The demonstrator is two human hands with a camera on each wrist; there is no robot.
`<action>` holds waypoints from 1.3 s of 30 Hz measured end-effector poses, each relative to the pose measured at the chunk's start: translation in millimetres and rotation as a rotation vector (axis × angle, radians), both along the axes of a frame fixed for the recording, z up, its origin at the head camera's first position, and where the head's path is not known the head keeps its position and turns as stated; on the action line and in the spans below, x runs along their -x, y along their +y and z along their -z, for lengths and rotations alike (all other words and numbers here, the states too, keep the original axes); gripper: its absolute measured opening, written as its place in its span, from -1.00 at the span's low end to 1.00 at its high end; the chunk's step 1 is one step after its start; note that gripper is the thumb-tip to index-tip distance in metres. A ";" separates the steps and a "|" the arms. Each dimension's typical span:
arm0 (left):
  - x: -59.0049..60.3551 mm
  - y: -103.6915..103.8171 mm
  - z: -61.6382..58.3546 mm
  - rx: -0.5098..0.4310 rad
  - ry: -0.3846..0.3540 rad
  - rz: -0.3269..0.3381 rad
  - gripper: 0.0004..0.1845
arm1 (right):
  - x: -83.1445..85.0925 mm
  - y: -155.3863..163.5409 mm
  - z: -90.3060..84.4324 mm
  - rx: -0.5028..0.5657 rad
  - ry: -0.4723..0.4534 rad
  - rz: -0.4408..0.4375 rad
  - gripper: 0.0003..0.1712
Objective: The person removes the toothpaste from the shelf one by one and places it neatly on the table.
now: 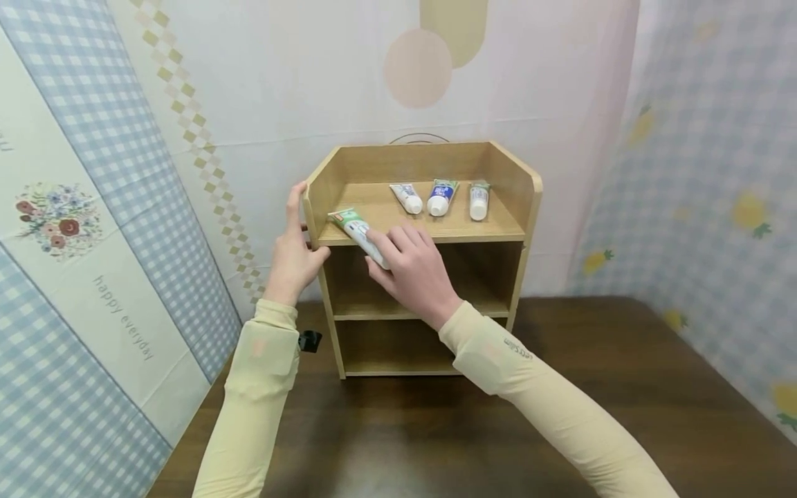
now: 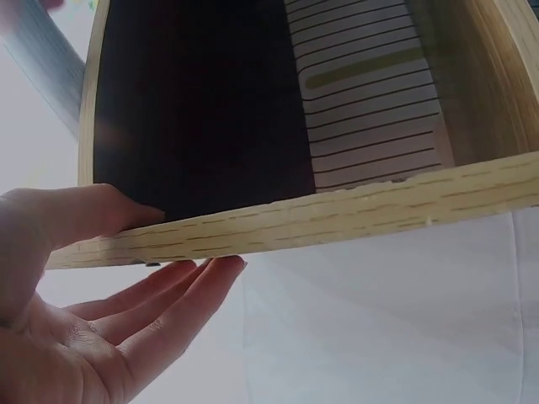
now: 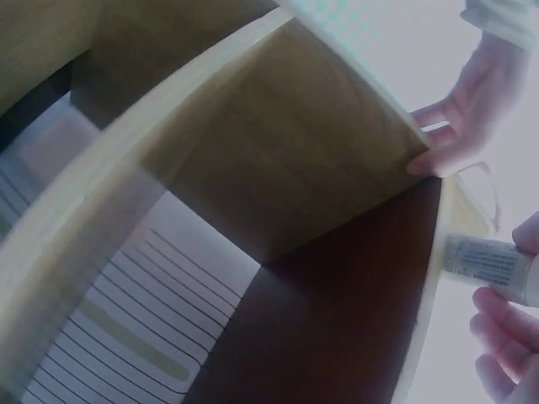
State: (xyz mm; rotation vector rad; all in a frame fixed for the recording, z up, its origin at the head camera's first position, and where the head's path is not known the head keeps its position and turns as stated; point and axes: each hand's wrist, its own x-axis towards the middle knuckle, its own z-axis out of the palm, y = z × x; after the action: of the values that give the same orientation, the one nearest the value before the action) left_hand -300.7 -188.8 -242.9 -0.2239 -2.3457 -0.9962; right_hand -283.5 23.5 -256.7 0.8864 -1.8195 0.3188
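Patterned cloth hung behind and to both sides: pale with soft round shapes at the back, blue check with a flower print on the left, blue with yellow motifs on the right. On the dark brown tabletop stood a small wooden shelf with a walled top tier and two open compartments below.

The left hand held the shelf's front left corner, thumb curled on the inner side of the side wall and fingers straight along the outer side; the left wrist view showed the thumb pressed against the board's edge and the fingers stretched out beneath it.

The right hand gripped a green and white tube, fingers curled over its cap end. The tube lay slantwise at the front left of the top tier, its flat tail on the board and its cap end past the front edge under the fingers.

Three more tubes lay farther back on the same tier, caps toward the front: a white tube, a blue tube and a white tube with a green tail, side by side and apart from each other.
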 end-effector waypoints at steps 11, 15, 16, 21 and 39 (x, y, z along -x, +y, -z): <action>4.2 0.3 4.4 -0.012 -0.001 0.018 0.09 | -24.2 48.7 25.1 0.125 -0.057 -0.178 -0.61; 4.4 -1.3 6.6 -0.017 0.015 0.006 0.08 | -33.0 63.2 32.5 0.127 -0.050 -0.190 -0.62; 4.5 -1.5 7.1 -0.017 0.021 0.001 0.08 | -35.0 66.7 34.3 0.124 -0.044 -0.191 -0.61; 8.1 0.9 9.2 -0.002 0.043 -0.014 0.08 | -45.0 84.6 45.9 0.146 -0.010 -0.203 -0.60; 10.8 6.8 15.0 0.063 0.094 -0.072 0.09 | -57.7 138.3 111.2 0.215 -0.277 -0.191 -0.60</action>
State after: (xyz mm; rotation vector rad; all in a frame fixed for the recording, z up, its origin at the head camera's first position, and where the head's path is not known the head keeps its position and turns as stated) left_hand -311.5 -182.1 -257.8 -0.2052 -2.2849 -0.8596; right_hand -225.8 161.7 -367.9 0.8991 -1.9094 0.7761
